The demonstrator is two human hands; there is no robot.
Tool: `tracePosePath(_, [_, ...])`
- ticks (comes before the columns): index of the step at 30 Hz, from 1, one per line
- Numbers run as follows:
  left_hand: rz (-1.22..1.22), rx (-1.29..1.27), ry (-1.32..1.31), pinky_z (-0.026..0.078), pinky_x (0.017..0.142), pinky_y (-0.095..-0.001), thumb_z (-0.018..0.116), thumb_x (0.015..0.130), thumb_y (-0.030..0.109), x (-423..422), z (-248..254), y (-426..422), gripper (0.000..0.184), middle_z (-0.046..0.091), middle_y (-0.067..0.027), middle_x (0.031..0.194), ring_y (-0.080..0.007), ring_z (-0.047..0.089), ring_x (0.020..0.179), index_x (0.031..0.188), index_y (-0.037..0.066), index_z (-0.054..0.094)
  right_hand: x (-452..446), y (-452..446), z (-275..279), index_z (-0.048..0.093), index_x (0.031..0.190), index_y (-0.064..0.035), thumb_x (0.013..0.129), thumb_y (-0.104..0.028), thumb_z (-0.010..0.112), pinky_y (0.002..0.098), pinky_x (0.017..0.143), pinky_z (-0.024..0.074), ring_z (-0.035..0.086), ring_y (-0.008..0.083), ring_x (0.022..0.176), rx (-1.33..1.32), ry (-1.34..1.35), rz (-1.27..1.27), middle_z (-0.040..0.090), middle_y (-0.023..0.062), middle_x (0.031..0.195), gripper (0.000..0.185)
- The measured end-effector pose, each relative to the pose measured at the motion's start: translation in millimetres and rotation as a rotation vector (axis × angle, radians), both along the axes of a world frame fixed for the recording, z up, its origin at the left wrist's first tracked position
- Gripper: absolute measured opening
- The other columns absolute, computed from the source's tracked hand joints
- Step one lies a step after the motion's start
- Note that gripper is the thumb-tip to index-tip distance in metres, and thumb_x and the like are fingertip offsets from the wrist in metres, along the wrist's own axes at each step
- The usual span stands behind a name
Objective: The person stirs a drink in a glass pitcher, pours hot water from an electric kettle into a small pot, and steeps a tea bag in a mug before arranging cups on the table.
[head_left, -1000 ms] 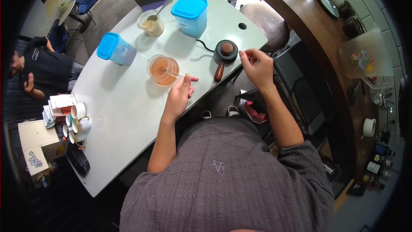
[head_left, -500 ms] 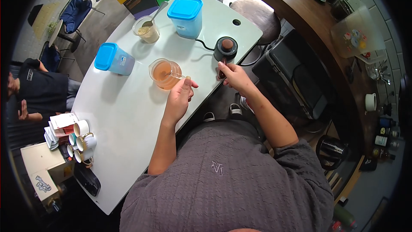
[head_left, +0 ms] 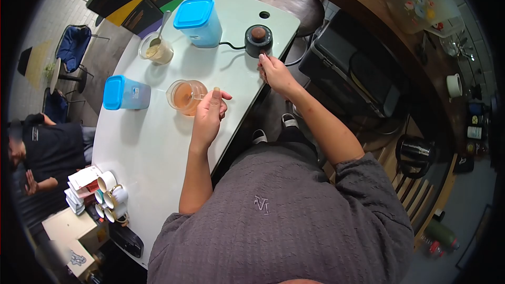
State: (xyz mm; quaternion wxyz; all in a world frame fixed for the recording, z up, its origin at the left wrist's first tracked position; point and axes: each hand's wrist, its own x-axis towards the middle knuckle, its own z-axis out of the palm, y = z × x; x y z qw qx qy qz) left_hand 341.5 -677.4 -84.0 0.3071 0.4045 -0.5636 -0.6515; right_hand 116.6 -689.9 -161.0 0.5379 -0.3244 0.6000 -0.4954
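A clear glass jug (head_left: 184, 106) with a light brown liquid stands on the white table. My left hand (head_left: 211, 111) is closed around its handle, thumb on top. Near the table's right edge sits a small black round appliance (head_left: 253, 47) with a brown round top and a black cord. My right hand (head_left: 278, 76) pinches its handle, which the fingers mostly hide. Left of it is a blue-lidded plastic container (head_left: 202, 29). A clear cup (head_left: 163, 55) of beige powder with a spoon (head_left: 161, 29) leaning in it stands farther left, and a second blue-lidded container (head_left: 138, 96) lies nearer.
Several mugs (head_left: 117, 195) and small boxes (head_left: 83, 180) are grouped at the left table edge, close to a person in black (head_left: 58, 144). Dark boxes (head_left: 139, 2) stand at the far end. A round stool (head_left: 292, 8) and a black case (head_left: 344, 58) are on the right.
The view has shifted, moving the table things left in the picture. My right hand is closer to the black appliance's body, and the brown handle seen before is now covered. The left hand stays at the jug.
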Motion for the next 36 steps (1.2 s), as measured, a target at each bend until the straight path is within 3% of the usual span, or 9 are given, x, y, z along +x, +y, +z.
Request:
tracePosePath(2, [-0.008,0.005,0.001,0.025,0.051,-0.0186,0.038,0.103,0.042,-2,2,-5,0.044,0.035,0.0074,0.062,-0.0018,0.030,0.056,0.091,0.004,0.057,-3,-5,5,0.056,0.093,0.0003,0.099,-0.045,0.043,0.0269,0.064,0.0410,0.048,0.0110,0.067,0.021,0.035,0.016,0.052,0.0016,0.074,0.048])
tracePosePath(6, [-0.015,0.003,0.026,0.024,0.050,-0.0181,0.045,0.102,0.038,-11,7,-12,0.037,0.035,0.0081,0.062,-0.0010,0.029,0.056,0.091,0.005,0.058,-8,0,13,0.057,0.093,-0.0009,0.100,-0.045,0.041,0.0236,0.060,0.0387,0.048,0.0084,0.064,0.016,0.126,-0.049,0.051,0.0008,0.070,0.047])
tracePosePath(9, [-0.040,0.000,0.039,0.024,0.049,-0.0180,0.051,0.100,0.031,-22,8,-13,0.028,0.037,0.0086,0.063,-0.0008,0.030,0.056,0.091,0.005,0.059,-21,16,17,0.061,0.099,0.0044,0.096,-0.052,0.044,0.0299,0.072,0.0463,0.059,0.0162,0.076,-0.030,0.332,-0.124,0.063,0.0079,0.079,0.059])
tracePosePath(13, [-0.074,-0.024,0.028,0.026,0.050,-0.0172,0.054,0.099,0.024,-46,8,-2,0.021,0.043,0.0088,0.066,0.0003,0.034,0.058,0.092,0.004,0.059,-50,56,32,0.065,0.094,0.0026,0.094,-0.038,0.056,0.0271,0.067,0.0460,0.059,0.0119,0.070,-0.150,0.361,-0.276,0.064,0.0056,0.075,0.042])
tracePosePath(14, [-0.091,-0.041,0.018,0.026,0.051,-0.0167,0.056,0.098,0.021,-55,9,0,0.018,0.046,0.0088,0.068,0.0008,0.036,0.059,0.092,0.004,0.059,-57,70,43,0.068,0.092,0.0013,0.093,-0.029,0.059,0.0256,0.064,0.0454,0.057,0.0080,0.068,-0.144,0.309,-0.340,0.064,0.0039,0.073,0.031])
tracePosePath(18, [-0.219,-0.009,0.074,0.031,0.055,-0.0158,0.059,0.096,0.016,-96,13,18,0.014,0.052,0.0086,0.073,0.0018,0.040,0.063,0.092,0.002,0.058,-93,132,61,0.070,0.095,0.0001,0.093,-0.023,0.061,0.0233,0.064,0.0459,0.058,0.0060,0.068,-0.170,0.250,-0.483,0.067,0.0028,0.077,0.025])
tracePosePath(22, [-0.362,-0.045,0.075,0.030,0.055,-0.0154,0.059,0.095,0.015,-147,18,46,0.013,0.052,0.0089,0.074,0.0021,0.041,0.064,0.093,0.002,0.058,-127,206,69,0.072,0.093,0.0003,0.088,-0.021,0.068,0.0207,0.064,0.0465,0.059,0.0054,0.067,-0.217,0.327,-0.696,0.070,0.0039,0.078,0.022])
tracePosePath(30, [-0.571,-0.088,0.080,0.024,0.048,-0.0193,0.061,0.093,0.013,-242,19,132,0.011,0.041,0.0105,0.062,0.0009,0.034,0.054,0.092,0.003,0.056,-160,365,92,0.072,0.092,0.0001,0.087,-0.015,0.070,0.0171,0.060,0.0447,0.057,0.0024,0.065,-0.167,0.426,-1.006,0.069,0.0027,0.075,0.016])
tracePosePath(36, [-0.731,-0.111,0.132,0.025,0.049,-0.0185,0.060,0.092,0.009,-297,15,191,0.008,0.042,0.0096,0.065,0.0004,0.033,0.055,0.091,0.006,0.053,-170,456,87,0.069,0.096,0.0002,0.086,-0.011,0.069,0.0162,0.059,0.0439,0.054,0.0016,0.064,-0.206,0.504,-1.205,0.066,0.0001,0.076,0.015])
